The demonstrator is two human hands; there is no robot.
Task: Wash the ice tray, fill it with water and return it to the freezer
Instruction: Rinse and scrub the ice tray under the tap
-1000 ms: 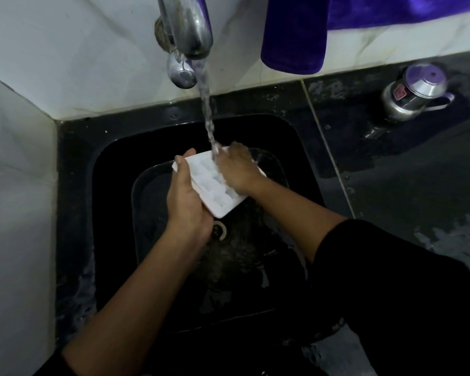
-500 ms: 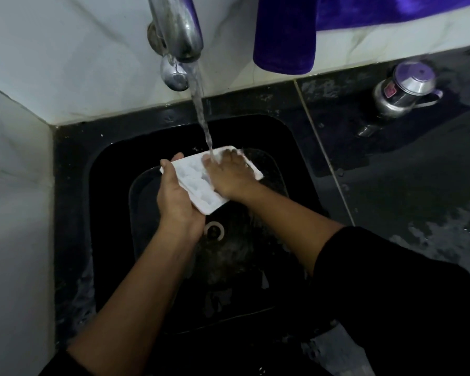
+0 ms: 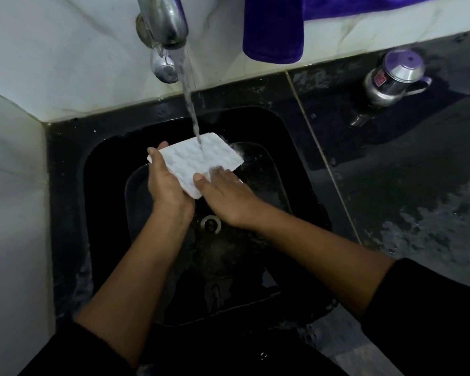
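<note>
**Rinsing the ice tray under the running tap**

You hold the one white ice tray (image 3: 198, 158) tilted above the black sink (image 3: 103, 213), with the single water stream (image 3: 190, 99) from the tap (image 3: 166, 20) striking its far half. Your left hand (image 3: 168, 185) grips the tray's left end, fingers curled round it. Your right hand (image 3: 225, 194) sits at the near corner with its thumb on the plastic; splash blurs the fingers, so I cannot tell whether it grips. To rinse well, I would slide the tray through the stream so that every cell floods, then tip it to drain. The count: one tray (cells too blurred to number), one tap, one drain (image 3: 210, 223), one purple cloth (image 3: 272, 28) and one lidded steel jug (image 3: 391, 80) on the wet surface (image 3: 404, 172)
</note>
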